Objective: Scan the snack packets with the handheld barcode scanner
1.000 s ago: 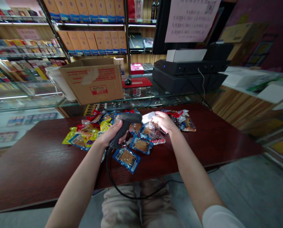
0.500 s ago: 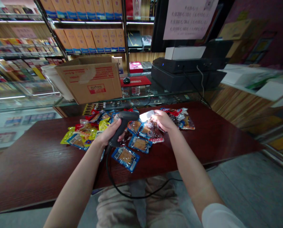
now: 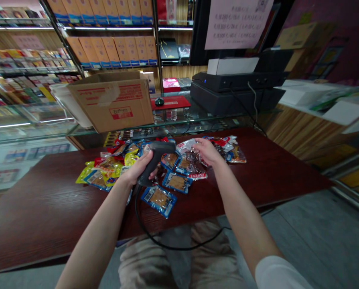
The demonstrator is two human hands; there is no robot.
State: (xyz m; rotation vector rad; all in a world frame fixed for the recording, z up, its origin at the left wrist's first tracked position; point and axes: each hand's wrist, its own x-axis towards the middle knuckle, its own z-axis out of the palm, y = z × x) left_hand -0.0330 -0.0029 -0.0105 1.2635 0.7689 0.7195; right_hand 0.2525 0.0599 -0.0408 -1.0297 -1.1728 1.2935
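My left hand [image 3: 138,168] grips a black corded barcode scanner [image 3: 153,162] by its handle, its head pointing to the right over the packets. My right hand [image 3: 207,151] lies over a clear snack packet [image 3: 191,160] and its fingers close on the packet's upper edge. Several vacuum-sealed snack packets with blue or yellow borders [image 3: 159,202] lie in a loose pile on a dark red wooden table [image 3: 47,188]. The scanner's black cable [image 3: 167,247] loops down past the table's front edge.
A cardboard box [image 3: 110,102] stands on a glass display counter [image 3: 179,120] behind the table. A black machine [image 3: 236,92] and a red mat with a mouse [image 3: 170,102] also sit there. Stocked shelves [image 3: 107,52] rise behind. My knees show below the table edge.
The whole view has drifted slightly as my head moved. The clear packet under my right hand has shifted a little. My left hand still holds the scanner.
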